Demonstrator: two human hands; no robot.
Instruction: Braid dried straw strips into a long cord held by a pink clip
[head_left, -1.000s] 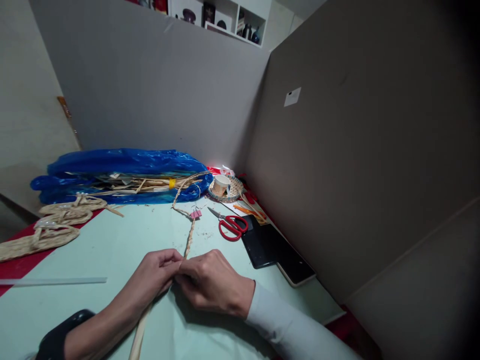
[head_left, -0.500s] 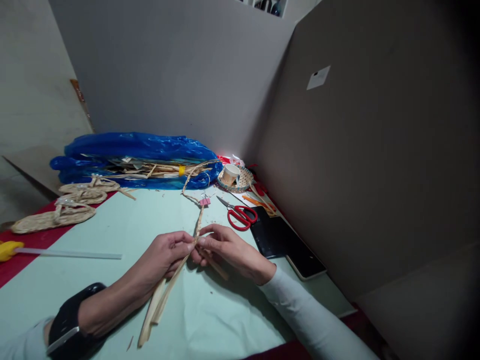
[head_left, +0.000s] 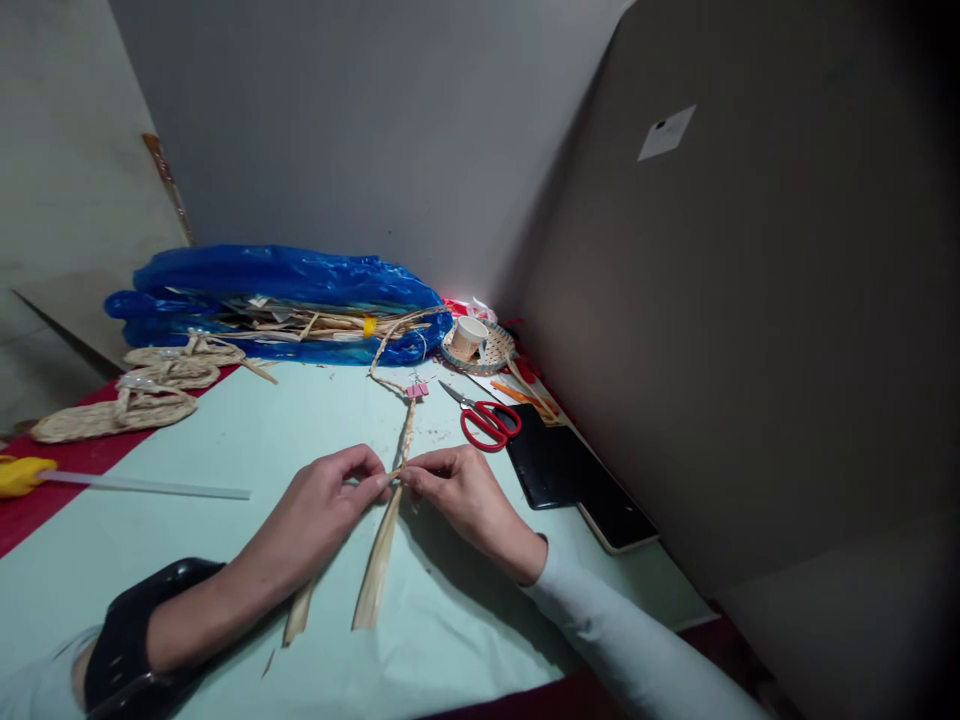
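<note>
"Head view: how far along with straw braid (head_left: 409, 430) on the surface (head_left: 480, 640)?"

"Plaited below the pink binder clip (head_left: 418, 391); unplaited in the loose strips (head_left: 376, 572) nearer."

"Gripped?"

"Pinched at lower end by left hand (head_left: 330, 500) and right hand (head_left: 469, 505)."

Left fingers (head_left: 369, 488), right fingers (head_left: 424, 484) apparently pinched

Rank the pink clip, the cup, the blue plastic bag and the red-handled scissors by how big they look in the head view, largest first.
1. Blue plastic bag
2. Red-handled scissors
3. Cup
4. Pink clip, on the straw braid
</note>
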